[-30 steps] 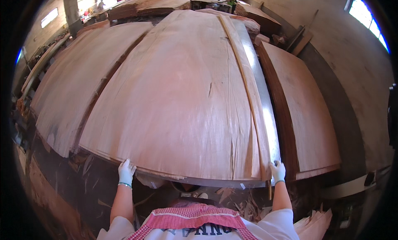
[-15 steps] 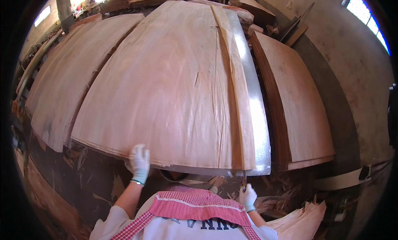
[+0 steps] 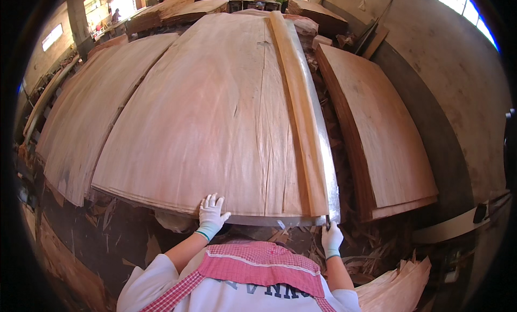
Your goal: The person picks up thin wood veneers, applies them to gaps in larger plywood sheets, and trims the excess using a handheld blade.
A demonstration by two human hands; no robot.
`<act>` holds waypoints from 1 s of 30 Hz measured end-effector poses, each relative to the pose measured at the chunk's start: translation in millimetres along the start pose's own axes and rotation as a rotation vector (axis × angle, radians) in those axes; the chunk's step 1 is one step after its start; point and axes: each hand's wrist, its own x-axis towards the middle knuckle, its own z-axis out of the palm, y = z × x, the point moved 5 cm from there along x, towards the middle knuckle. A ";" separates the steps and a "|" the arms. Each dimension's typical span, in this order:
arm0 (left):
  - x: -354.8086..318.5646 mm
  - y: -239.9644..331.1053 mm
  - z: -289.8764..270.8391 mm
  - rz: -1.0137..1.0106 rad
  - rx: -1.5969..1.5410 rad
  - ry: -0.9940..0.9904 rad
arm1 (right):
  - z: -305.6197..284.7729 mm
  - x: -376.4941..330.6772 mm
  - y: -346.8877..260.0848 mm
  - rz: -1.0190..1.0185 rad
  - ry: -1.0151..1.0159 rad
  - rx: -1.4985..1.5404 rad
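A wide, pale wood sheet (image 3: 199, 118) is spread out at the centre, directly in front of the person, with several thin layers shown beneath it along its near edge. On that near edge, right of its middle, the gloved left hand (image 3: 212, 214) is laid with the fingers extended and slightly spread; nothing is seen to be grasped by it. By the gloved right hand (image 3: 332, 240), just off the near right corner, a slim dark tool (image 3: 327, 221) is gripped with the fingers curled; its exact kind cannot be told, and whether the sheet is touched by its tip is unclear. Along the right side of the sheet, a long yellowish strip (image 3: 296, 110) is seen running from the far end to the near edge. Beyond it, a narrow band of a shiny metal surface (image 3: 332, 201) is left uncovered. The central sheet is flanked by a left stack (image 3: 102, 118) of similar sheets and, across a dark gap, by a right stack (image 3: 377, 129). At the lower right, a torn veneer piece (image 3: 396, 288) is seen beside scattered scraps (image 3: 371, 253). A pink checked apron (image 3: 264, 269) is worn over a white shirt (image 3: 237, 294).
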 end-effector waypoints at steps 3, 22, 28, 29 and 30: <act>1.0 -0.8 -1.0 -0.014 -0.003 -0.003 | 3.1 23.9 9.4 0.051 -0.022 0.001; 3.7 0.4 0.1 -0.094 0.010 -0.111 | -71.8 13.6 164.2 0.111 0.044 -0.307; 2.0 -0.6 3.7 -0.107 0.025 -0.140 | -102.2 13.8 117.7 0.085 -0.028 -0.153; 2.2 -2.1 4.1 -0.108 0.047 -0.154 | -97.6 13.3 83.7 0.091 -0.057 -0.026; 4.2 -0.7 3.6 -0.108 0.065 -0.166 | -84.3 12.2 53.6 0.081 -0.087 0.098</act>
